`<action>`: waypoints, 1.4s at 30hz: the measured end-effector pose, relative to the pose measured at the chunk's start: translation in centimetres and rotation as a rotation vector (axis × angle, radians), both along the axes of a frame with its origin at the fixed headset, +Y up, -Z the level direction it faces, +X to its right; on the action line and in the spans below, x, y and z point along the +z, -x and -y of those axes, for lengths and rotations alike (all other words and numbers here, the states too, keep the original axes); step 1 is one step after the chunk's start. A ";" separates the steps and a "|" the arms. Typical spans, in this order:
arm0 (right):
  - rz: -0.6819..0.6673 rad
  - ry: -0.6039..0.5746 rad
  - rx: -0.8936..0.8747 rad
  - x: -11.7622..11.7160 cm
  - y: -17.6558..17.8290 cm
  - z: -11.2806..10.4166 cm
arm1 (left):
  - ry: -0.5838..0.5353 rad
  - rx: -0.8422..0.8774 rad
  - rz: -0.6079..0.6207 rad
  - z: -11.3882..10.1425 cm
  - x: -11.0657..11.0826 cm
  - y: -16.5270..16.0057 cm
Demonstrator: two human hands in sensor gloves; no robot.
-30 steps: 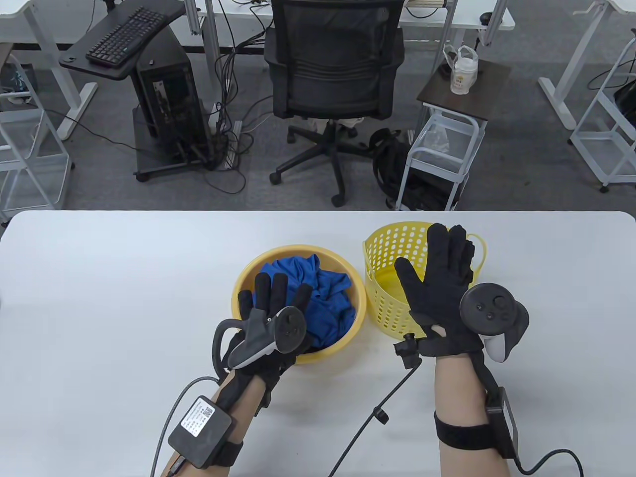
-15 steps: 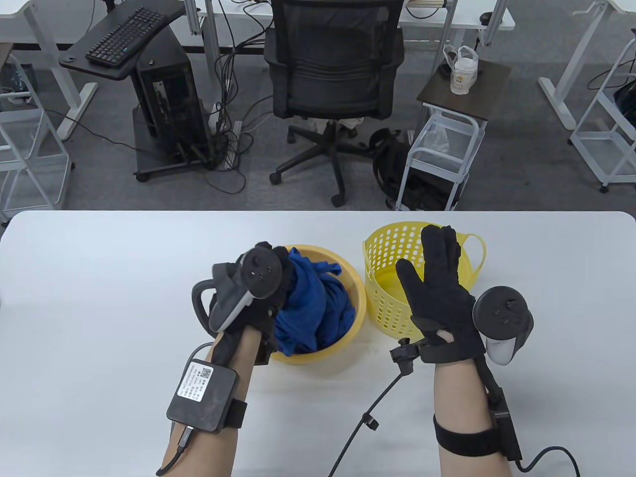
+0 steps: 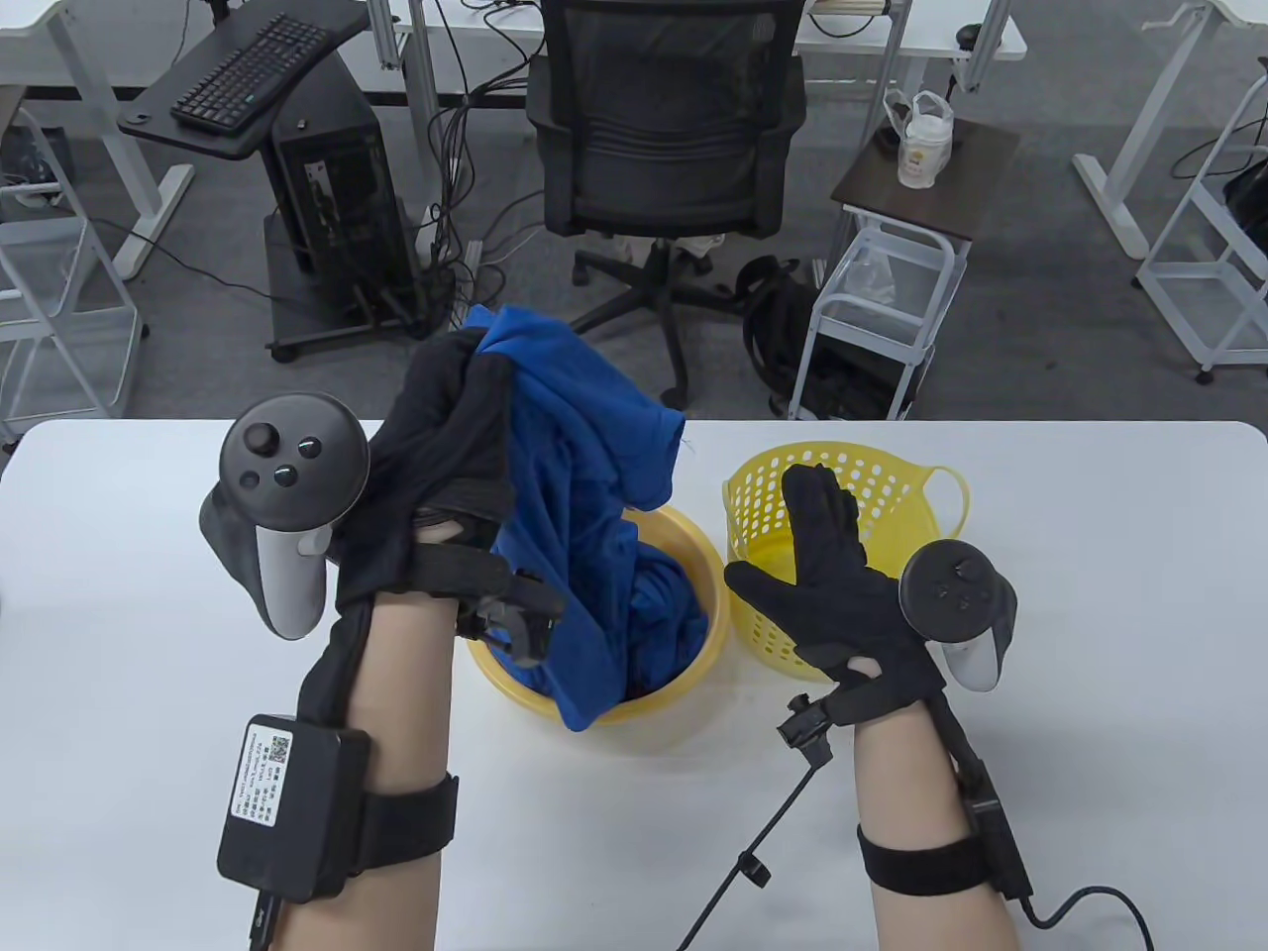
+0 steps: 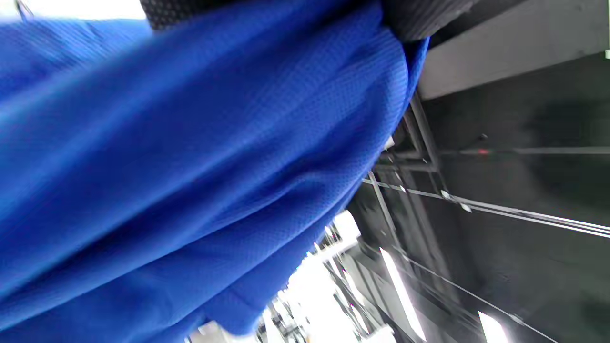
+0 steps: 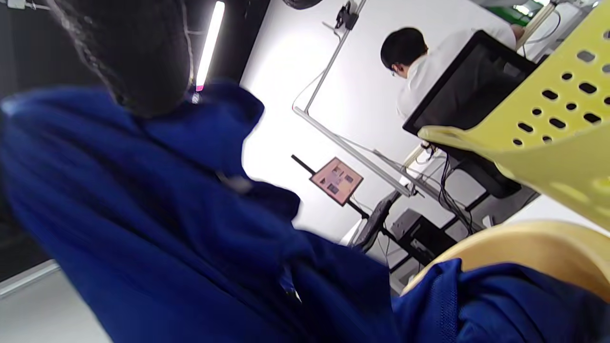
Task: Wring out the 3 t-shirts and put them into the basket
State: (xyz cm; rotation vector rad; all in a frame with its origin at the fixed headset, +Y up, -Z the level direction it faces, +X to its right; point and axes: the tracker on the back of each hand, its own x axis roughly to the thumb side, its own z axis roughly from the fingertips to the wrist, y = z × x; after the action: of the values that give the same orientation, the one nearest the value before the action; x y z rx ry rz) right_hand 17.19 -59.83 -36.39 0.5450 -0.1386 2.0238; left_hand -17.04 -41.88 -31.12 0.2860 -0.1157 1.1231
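My left hand grips a blue t-shirt at its top and holds it high above the round yellow basin. The shirt hangs down, its lower end draped over the basin's near rim. More blue cloth lies inside the basin. The blue shirt fills the left wrist view, and the blue shirt also spreads across the right wrist view. My right hand hovers open, fingers straight and thumb spread, in front of the perforated yellow basket, holding nothing. The basket's inside looks empty.
The basin and basket stand side by side mid-table on the white table. Cables trail from my wrists across the near edge. Beyond the far edge are an office chair and a small cart.
My left hand closed on the blue shirt in the basin and lifted it up and back, high above the basin. My right hand drifted slightly left and down, staying open.
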 end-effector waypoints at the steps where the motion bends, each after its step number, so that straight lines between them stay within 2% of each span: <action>1: -0.027 0.010 0.016 -0.1 0.3 0.2 | -0.005 0.012 0.038 -0.4 0.3 -0.5; 3: -0.090 0.026 0.086 -0.3 1.0 0.3 | -0.020 0.051 0.088 -1.0 0.9 -1.4; 6: -0.266 0.102 0.216 -0.3 3.2 1.0 | -0.016 0.137 0.192 -1.6 1.7 -2.9; 7: -0.305 0.098 0.212 -0.2 4.0 1.1 | -0.008 0.157 0.235 -1.7 1.8 -3.4; 10: -0.450 0.074 0.106 0.4 6.3 1.2 | 0.011 0.186 0.346 -1.6 2.0 -4.9; 12: -0.491 0.057 -0.033 0.9 7.4 1.3 | 0.018 0.207 0.385 -1.3 2.1 -5.4; 14: -0.466 0.041 -0.131 1.1 7.8 1.2 | 0.004 0.198 0.352 -1.3 2.1 -5.1; 17: -0.310 0.031 -0.152 1.2 6.5 0.4 | -0.039 0.145 0.184 -1.5 2.0 -2.4; 19: -0.183 0.015 -0.159 1.1 4.4 -0.2 | -0.063 0.107 0.041 -1.5 2.0 0.3; 21: -0.082 0.064 -0.282 1.0 1.5 -0.7 | -0.066 0.027 -0.106 -0.8 2.2 3.5; 23: -0.008 0.106 -0.361 1.5 -0.2 -1.5 | -0.030 -0.070 -0.172 0.4 1.9 5.1; 24: 0.006 0.077 -0.368 1.8 -0.6 -1.9 | 0.003 -0.123 -0.170 1.3 1.5 5.6; 28: 0.094 0.063 -0.324 2.8 -0.9 -2.7 | 0.166 -0.173 -0.212 5.7 -0.1 4.9; 30: 0.086 0.074 -0.379 2.9 -0.9 -2.7 | 0.256 -0.223 -0.171 7.7 -0.7 3.9; 32: 0.030 0.120 -0.487 3.0 -0.9 -2.7 | 0.323 -0.325 -0.036 9.8 -1.3 2.0; 34: -0.015 0.166 -0.545 3.2 -0.9 -2.8 | 0.305 -0.410 0.110 11.4 -1.5 0.0; 36: -0.058 0.156 -0.587 3.5 -0.7 -3.0 | 0.265 -0.546 0.266 13.8 -1.0 -2.9; 38: -0.092 0.136 -0.621 3.9 -0.5 -3.4 | 0.207 -0.662 0.327 16.3 -0.3 -5.4; 40: -0.176 0.113 -0.703 4.6 0.0 -3.9 | 0.195 -0.741 0.351 18.6 -0.2 -7.3; 42: -0.261 0.136 -0.761 5.4 0.7 -4.4 | 0.178 -0.713 0.368 20.1 -0.5 -8.6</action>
State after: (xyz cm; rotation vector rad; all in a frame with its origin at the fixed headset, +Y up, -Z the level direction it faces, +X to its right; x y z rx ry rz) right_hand 16.48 -55.43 -31.00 0.5572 -0.0375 1.2028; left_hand -8.44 -62.01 -31.65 -0.1265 -0.4071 0.4583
